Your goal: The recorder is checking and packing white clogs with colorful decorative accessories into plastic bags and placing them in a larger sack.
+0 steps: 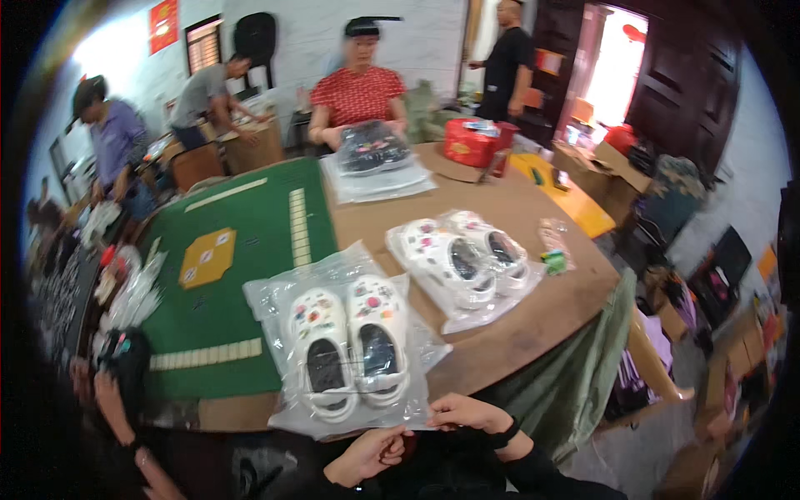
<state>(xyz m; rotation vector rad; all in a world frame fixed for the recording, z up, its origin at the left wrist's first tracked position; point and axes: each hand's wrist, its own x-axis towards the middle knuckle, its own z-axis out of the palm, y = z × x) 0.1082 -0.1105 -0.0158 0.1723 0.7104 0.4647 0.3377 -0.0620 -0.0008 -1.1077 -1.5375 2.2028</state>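
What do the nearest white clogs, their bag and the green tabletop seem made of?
Nearest white clogs: probably moulded foam or rubbery plastic, fairly matte, judging by their smooth, rounded shape.
Bag: likely thin plastic film, translucent and wrinkled, with shiny glints.
Green tabletop: perhaps felt or similar cloth, since it looks even and dull; blur leaves this open.

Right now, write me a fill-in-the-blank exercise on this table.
The nearest charm-studded clogs are coloured ____.
Their toes point ____ from the person's left hand and right hand.
The mat beneath the tile rows is ____.
The wide round container is ____.

Missing words: white; away; green; red.
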